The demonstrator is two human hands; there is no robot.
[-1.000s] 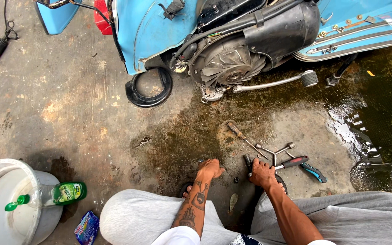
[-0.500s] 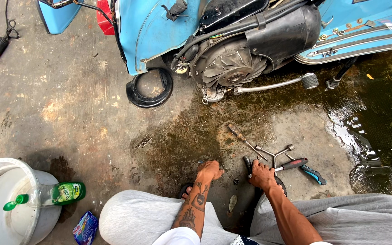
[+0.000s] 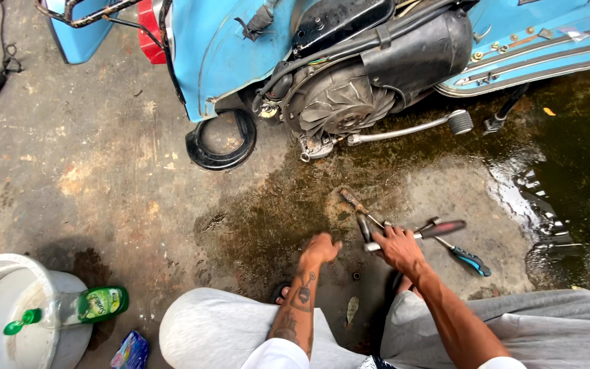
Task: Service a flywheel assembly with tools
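Blue scooter [image 3: 240, 48] lies with its engine [image 3: 339, 102] already bared, while my right hand [image 3: 397, 247] grasps a tool [image 3: 370, 236] among those on the wet floor [image 3: 104, 171] and my left hand [image 3: 320, 249], fingers curled and empty, rests nearby.

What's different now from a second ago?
Very little. The right hand now grips a metal tool among the tools on the ground; before it only rested there. The left hand stays low on the wet concrete. Scooter, black ring and bucket unchanged.
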